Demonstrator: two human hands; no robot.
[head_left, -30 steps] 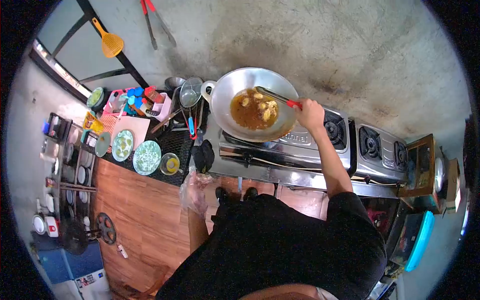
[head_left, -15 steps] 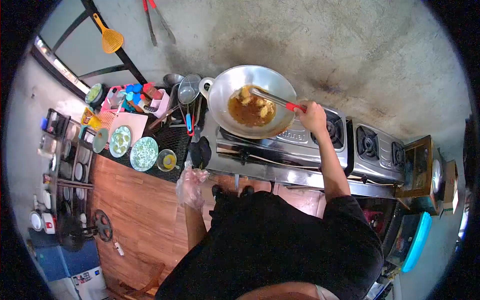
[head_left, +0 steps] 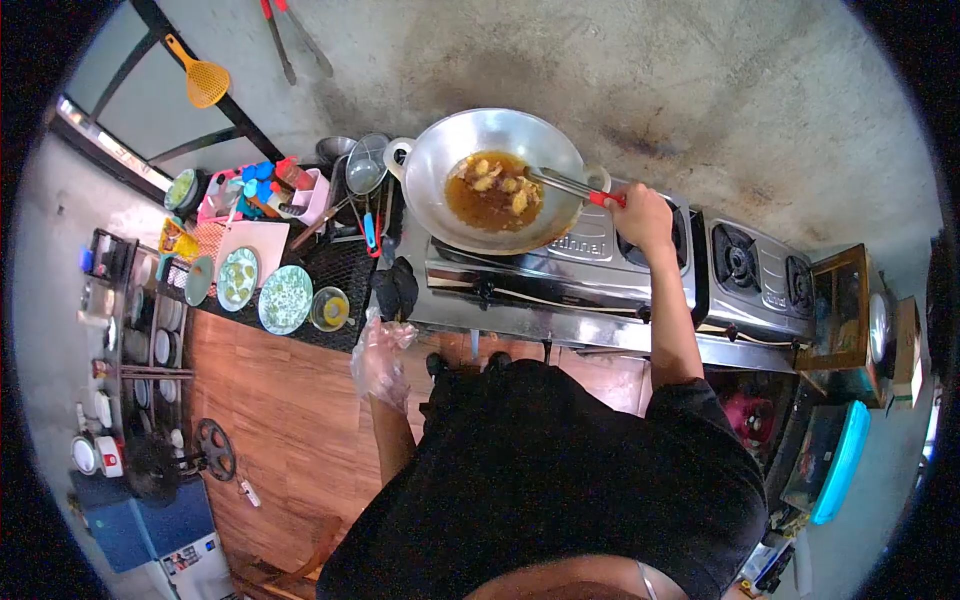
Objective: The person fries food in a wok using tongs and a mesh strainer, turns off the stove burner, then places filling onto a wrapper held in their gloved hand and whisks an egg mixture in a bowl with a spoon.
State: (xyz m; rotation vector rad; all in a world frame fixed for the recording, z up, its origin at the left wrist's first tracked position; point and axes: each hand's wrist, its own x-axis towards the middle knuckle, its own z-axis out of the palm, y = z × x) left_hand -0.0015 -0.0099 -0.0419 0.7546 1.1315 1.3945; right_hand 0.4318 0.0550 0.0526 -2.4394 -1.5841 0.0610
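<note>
My right hand [head_left: 644, 218] is closed round the red handles of metal tongs [head_left: 568, 184], whose tips reach over the oil near the pan's right side. Several browned pieces of food [head_left: 500, 186] lie in brown oil in a large metal wok [head_left: 430, 212] on the stove. My left hand [head_left: 382, 355], in a clear plastic glove, hovers by the counter's front edge, just below a black cloth [head_left: 394, 290]. Its fingers look spread, with nothing seen in them.
Left of the stove stand a patterned plate [head_left: 286, 300], a plate with food pieces [head_left: 238, 279], a glass bowl with yellow liquid [head_left: 330, 309] and a wire strainer [head_left: 366, 172]. More burners [head_left: 738, 262] are to the right.
The tongs' tips have shifted toward the wok's right side, and the food pieces lie in different spots. My gloved left hand has risen slightly toward the black cloth.
</note>
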